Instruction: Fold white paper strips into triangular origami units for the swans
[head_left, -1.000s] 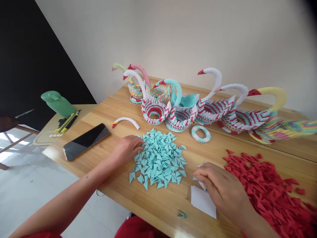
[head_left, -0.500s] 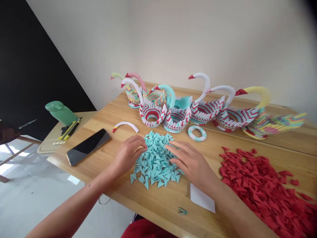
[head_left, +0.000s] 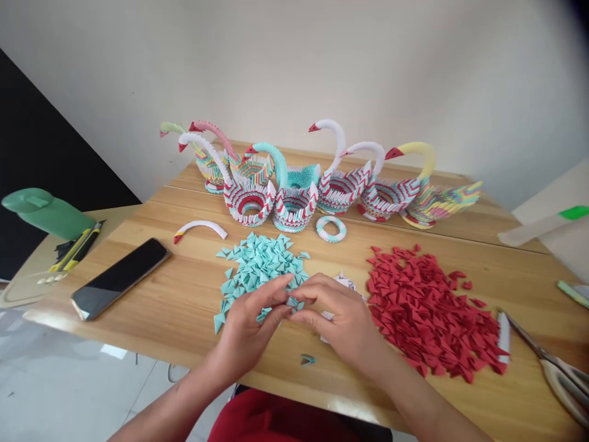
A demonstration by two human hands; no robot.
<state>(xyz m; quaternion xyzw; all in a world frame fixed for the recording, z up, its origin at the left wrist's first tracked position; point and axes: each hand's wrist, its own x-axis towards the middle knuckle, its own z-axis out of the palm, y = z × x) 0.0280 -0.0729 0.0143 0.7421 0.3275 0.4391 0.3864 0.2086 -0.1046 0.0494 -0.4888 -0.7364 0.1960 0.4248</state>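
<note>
My left hand [head_left: 251, 328] and my right hand [head_left: 343, 316] meet in front of the pile of turquoise folded paper triangles [head_left: 257, 261]. Between their fingertips is a small turquoise paper triangle [head_left: 295, 302], pinched from both sides and partly covered by the fingers. A short joined piece of folded turquoise paper [head_left: 307, 360] lies near the table edge below my hands. Behind my right hand, some white folded paper pieces [head_left: 346, 282] are partly hidden. To the right spreads a heap of red folded paper triangles [head_left: 427, 307].
Several folded-paper swans [head_left: 294, 205] line the back of the table [head_left: 184, 294]. In front of them lie a turquoise-and-white paper ring [head_left: 331, 229] and a white paper swan neck [head_left: 202, 224]. A phone [head_left: 122, 276] is at left, scissors [head_left: 547, 359] at right.
My hands, apart over the turquoise pile before, have come together nearer the table edge with a turquoise triangle between the fingertips. The view has swung right, bringing the scissors into sight.
</note>
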